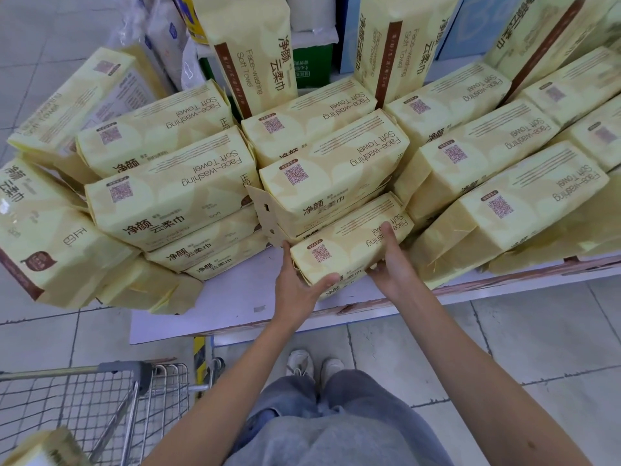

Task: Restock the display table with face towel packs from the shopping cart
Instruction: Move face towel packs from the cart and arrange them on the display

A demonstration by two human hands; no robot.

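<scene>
A pale yellow face towel pack (349, 243) lies on the white display table (235, 297), at the front of the middle stack. My left hand (299, 284) grips its near left corner, thumb on top. My right hand (391, 260) holds its right end, thumb stretched along the top. Several more yellow packs (174, 193) are piled in rows across the table. The wire shopping cart (100, 398) stands at the lower left with one more pack (43, 449) showing in its near corner.
Upright packs (255, 52) and blue and white boxes (356, 35) stand at the back of the table. Leaning packs (50, 243) overhang the table's left end. A cardboard flap (265, 213) sticks out beside the middle stack. Tiled floor and my own legs (329, 415) lie below.
</scene>
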